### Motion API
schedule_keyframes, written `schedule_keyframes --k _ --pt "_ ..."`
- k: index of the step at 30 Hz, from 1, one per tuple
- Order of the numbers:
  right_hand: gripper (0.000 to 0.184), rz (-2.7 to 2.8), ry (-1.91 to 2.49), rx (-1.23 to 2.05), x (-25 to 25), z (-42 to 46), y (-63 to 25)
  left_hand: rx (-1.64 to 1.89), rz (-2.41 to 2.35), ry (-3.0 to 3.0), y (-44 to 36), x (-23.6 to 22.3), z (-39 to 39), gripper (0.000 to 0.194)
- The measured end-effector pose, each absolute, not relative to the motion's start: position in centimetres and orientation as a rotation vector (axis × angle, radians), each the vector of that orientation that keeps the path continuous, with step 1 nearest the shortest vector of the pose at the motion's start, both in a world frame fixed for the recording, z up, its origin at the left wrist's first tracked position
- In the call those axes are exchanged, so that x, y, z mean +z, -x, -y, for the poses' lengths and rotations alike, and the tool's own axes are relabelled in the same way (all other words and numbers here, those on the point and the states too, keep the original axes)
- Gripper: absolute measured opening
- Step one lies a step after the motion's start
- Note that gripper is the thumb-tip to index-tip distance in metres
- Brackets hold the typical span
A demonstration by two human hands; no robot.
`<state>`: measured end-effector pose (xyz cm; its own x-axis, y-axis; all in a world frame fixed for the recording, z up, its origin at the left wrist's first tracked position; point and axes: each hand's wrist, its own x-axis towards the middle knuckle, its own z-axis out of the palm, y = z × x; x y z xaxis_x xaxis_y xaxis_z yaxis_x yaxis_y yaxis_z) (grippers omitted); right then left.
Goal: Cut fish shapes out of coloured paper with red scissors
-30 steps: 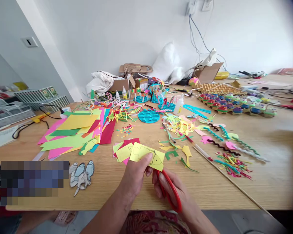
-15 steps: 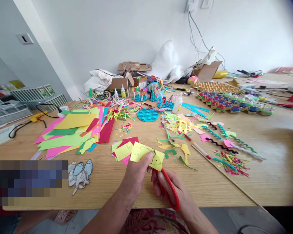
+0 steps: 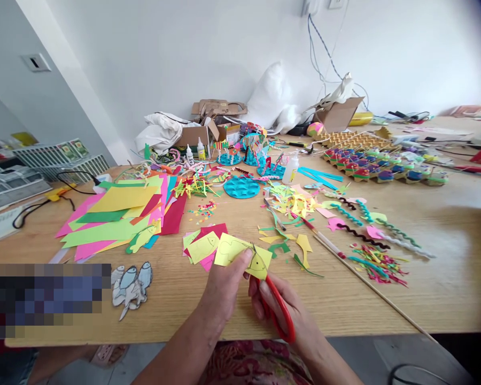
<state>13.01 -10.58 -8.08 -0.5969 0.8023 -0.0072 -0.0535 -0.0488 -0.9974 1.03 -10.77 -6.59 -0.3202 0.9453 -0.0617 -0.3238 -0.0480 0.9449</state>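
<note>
My left hand point(image 3: 227, 283) pinches a yellow paper card point(image 3: 229, 247) with a fish outline drawn on it, thumb pressed on top. Red-handled scissors point(image 3: 284, 315) are gripped in my right hand point(image 3: 278, 305), their blades at the card's lower edge and partly hidden by it. Just beyond my left hand lies a small stack of drawn cards in yellow, red and pink, with a yellow fish card point(image 3: 202, 247) on top. White-and-blue fish cutouts point(image 3: 133, 286) are heaped to the left. A yellow-green paper fish point(image 3: 143, 238) rests against the coloured sheets.
Coloured paper sheets point(image 3: 118, 208) spread over the left of the wooden table point(image 3: 176, 321). Paper scraps point(image 3: 294, 200), a blue scalloped disc point(image 3: 241, 187) and a glue bottle point(image 3: 291, 168) lie ahead. A long thin stick point(image 3: 380, 294) slants across the right side. Painted egg cartons point(image 3: 380, 166) stand at the back right.
Both hands, the card and the scissors keep nearly the same position. The view has shifted very slightly.
</note>
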Motion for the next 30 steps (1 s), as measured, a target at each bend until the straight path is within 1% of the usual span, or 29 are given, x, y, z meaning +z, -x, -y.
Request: schedule_keyframes --k 4,14,30 --pt "0.04 1.566 0.791 1.735 -8.18 10.55 -12.95 1.582 -1.187 -0.757 -1.08 -6.86 10.76 0.011" --pt "0.048 1.595 0.873 1.681 -7.59 10.66 -12.86 1.619 -1.177 -0.726 -1.4 -6.37 10.84 0.01" --pt "0.05 1.598 0.872 1.703 -7.47 10.6 -12.98 1.643 -1.163 -0.701 -1.52 -6.03 10.74 0.009"
